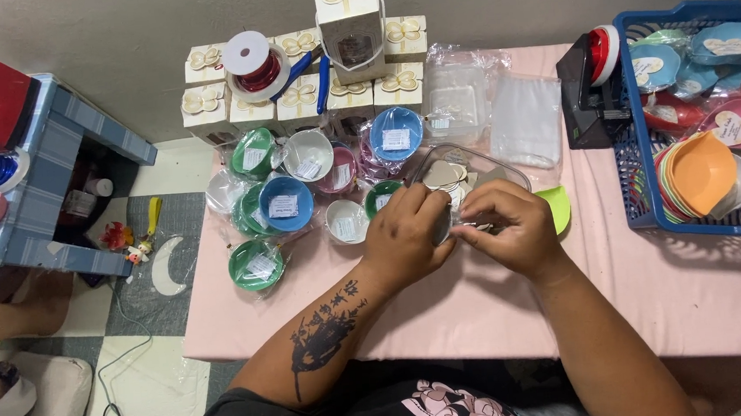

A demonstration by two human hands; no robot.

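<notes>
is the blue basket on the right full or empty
Full. The blue basket is heaped to its rim with small coloured bowls, some wrapped in clear film, including an orange stack.

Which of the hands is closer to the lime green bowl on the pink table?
The right hand. The lime green bowl sits just beyond its outer edge, almost touching it. The left hand is on the far side of the right hand, farther from the bowl.

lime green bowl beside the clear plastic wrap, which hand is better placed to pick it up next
Probably the right hand. The lime green plastic bowl lies just beyond its knuckles on the pink table. The left hand sits on the far side of the clear plastic wrap and would have to cross over.
</notes>
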